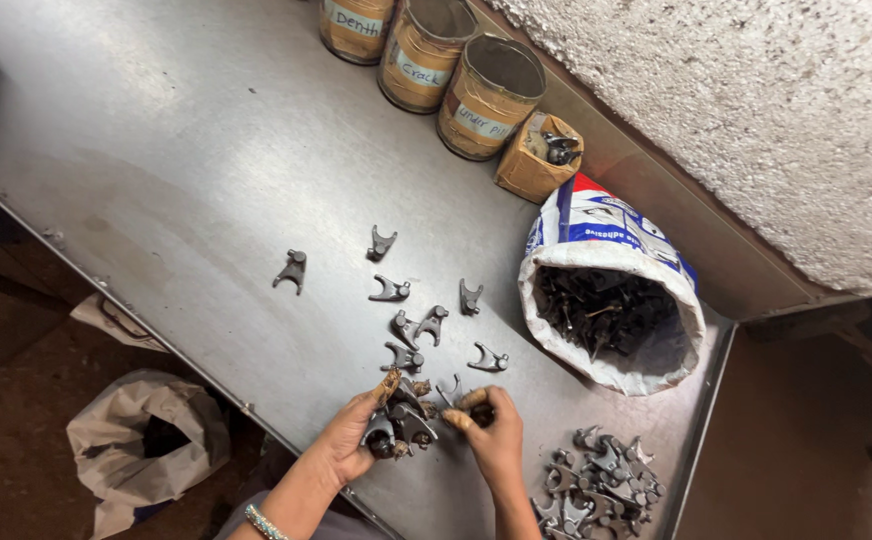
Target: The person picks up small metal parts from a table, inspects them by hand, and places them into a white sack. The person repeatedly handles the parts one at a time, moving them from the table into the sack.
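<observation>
The left hand (351, 445) clutches a bunch of metal forks (396, 425), while the right hand (491, 435) pinches one; loose forks (416, 325) lie spread on the tabletop (186, 150), a heap (601, 480) beside, sack (611, 310) and tins (426, 50) beyond

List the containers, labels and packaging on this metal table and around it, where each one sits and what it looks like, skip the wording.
Three round tins: far edge of the table, in a row, wrapped in tan tape, each with a pale handwritten label.
Small cardboard box: right of the tins, brown, open, dark parts inside.
Woven sack: by the wall, white with blue and red print, rolled open, full of dark metal parts.
Crumpled bag: on the floor, lower left, grey-white.
</observation>
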`<state>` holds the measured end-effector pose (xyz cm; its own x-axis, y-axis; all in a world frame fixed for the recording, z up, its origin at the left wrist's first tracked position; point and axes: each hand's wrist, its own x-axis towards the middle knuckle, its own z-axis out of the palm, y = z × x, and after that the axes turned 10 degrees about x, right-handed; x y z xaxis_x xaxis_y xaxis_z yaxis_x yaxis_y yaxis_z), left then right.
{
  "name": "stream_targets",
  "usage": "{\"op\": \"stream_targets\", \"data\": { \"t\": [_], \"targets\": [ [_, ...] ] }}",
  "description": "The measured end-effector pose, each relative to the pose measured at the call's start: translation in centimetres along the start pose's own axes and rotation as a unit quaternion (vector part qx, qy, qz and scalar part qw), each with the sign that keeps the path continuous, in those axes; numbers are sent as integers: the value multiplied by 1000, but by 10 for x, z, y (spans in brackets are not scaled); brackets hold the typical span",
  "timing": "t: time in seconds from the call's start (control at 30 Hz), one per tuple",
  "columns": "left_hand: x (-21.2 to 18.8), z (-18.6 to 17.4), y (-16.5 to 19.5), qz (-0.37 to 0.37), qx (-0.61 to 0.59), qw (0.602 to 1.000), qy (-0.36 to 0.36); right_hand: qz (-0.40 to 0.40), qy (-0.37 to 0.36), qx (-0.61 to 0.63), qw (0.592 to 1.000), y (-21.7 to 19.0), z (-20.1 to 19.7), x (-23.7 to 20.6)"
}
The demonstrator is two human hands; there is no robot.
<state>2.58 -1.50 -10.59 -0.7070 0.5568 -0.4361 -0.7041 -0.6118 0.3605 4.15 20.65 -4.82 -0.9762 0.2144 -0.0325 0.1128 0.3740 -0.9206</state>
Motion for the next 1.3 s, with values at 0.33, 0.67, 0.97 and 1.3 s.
{"op": "stream_targets", "data": {
  "t": [0.33,0.67,0.97,1.3],
  "targets": [
    [-6,9,-9,-32,39,998,31,292,-1,631,719,70,-38,-33],
    [52,81,-23,0,127,986,113,239,-51,506,827,50,-98,-5],
    [181,276,7,92,49,988,-117,-4,201,452,869,26,-178,137],
    [104,146,72,315,698,640,56,43,19,142,989,-3,-88,106]
  ]
}}
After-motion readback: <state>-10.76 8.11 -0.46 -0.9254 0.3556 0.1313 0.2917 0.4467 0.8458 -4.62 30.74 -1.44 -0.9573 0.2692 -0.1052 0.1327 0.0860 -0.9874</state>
